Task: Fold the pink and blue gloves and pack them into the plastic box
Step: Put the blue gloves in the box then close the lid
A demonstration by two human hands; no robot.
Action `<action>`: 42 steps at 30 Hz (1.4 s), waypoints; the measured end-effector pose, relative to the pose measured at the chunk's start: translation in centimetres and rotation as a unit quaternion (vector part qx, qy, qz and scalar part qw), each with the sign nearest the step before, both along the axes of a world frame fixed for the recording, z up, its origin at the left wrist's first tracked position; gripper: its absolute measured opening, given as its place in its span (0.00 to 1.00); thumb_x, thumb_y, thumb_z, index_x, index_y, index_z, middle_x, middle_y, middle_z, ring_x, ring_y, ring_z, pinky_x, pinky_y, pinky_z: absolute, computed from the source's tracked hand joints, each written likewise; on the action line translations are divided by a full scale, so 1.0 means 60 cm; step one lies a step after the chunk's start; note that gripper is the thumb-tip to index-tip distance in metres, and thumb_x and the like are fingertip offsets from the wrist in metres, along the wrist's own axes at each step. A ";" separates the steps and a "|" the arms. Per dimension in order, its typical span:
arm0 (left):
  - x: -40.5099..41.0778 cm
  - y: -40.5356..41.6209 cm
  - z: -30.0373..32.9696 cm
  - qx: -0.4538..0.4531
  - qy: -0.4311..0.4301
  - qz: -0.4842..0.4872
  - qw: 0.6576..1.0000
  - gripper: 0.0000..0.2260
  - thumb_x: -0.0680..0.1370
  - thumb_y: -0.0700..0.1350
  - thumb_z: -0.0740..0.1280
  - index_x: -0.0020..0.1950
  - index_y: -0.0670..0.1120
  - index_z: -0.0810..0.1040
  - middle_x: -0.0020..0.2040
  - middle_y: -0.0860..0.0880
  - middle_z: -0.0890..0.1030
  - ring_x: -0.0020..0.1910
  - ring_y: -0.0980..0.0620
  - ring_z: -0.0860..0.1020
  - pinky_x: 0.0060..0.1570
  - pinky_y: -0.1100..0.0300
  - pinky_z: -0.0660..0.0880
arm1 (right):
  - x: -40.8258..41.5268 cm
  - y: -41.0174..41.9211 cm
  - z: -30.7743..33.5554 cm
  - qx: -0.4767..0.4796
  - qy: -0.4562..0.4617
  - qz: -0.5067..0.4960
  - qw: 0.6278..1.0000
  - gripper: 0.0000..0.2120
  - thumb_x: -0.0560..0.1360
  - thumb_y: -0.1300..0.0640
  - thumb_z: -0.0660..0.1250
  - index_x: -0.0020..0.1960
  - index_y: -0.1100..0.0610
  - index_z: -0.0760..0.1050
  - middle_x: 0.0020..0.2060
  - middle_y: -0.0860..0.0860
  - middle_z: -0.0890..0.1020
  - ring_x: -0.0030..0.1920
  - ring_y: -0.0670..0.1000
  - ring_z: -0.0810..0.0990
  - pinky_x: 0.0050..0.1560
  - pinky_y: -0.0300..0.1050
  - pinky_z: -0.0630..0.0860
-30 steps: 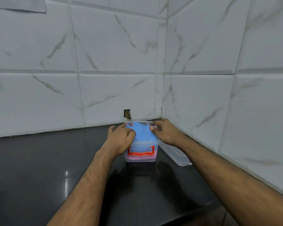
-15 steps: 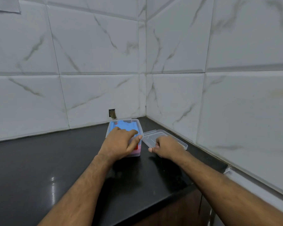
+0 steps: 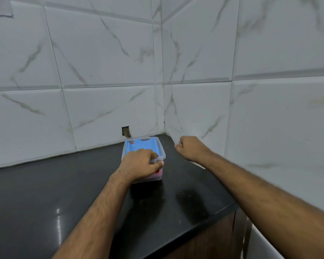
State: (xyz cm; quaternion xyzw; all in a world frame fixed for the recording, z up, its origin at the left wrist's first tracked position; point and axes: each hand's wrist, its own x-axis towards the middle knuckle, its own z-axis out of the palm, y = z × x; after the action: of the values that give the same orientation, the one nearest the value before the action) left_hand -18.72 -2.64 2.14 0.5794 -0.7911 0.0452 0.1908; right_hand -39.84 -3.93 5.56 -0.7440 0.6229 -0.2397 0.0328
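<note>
One clear plastic box (image 3: 158, 157), rectangular with rounded corners, standing on the glossy black surface (image 3: 45, 193) close to the tiled corner. Inside, a smooth blue glove (image 3: 140, 145) lying flat on top, filling the opening; beneath it, a pink layer (image 3: 157, 176) seen through the see-through wall, with a touch of red beside it. Left hand (image 3: 140, 165) laid over the near rim of the box, fingers curled onto the glove, thumb hooked along the front edge. Right hand (image 3: 192, 147) raised to the right of the box and apart from it, clenched into a fist, grasping nothing visible. Two bare forearms. White marble-veined tiles, bevelled, on both walls; one small rectangular hole (image 3: 126, 131) in the tile just behind the box.
</note>
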 end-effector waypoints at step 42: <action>0.087 0.005 0.026 0.017 0.410 0.181 0.894 0.11 0.76 0.45 0.68 0.35 0.45 0.71 0.33 0.47 0.74 0.32 0.51 0.70 0.31 0.59 0.67 | 0.104 -0.019 -0.003 0.026 -0.118 0.022 0.992 0.12 0.83 0.50 0.56 0.48 0.55 0.72 0.37 0.51 0.79 0.28 0.47 0.79 0.22 0.36 0.70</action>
State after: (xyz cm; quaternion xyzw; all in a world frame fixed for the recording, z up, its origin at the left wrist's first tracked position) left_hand -13.52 -2.37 3.68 0.6829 -0.5250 -0.1758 0.4766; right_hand -33.63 -5.09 5.39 -0.7229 0.6043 -0.3085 0.1309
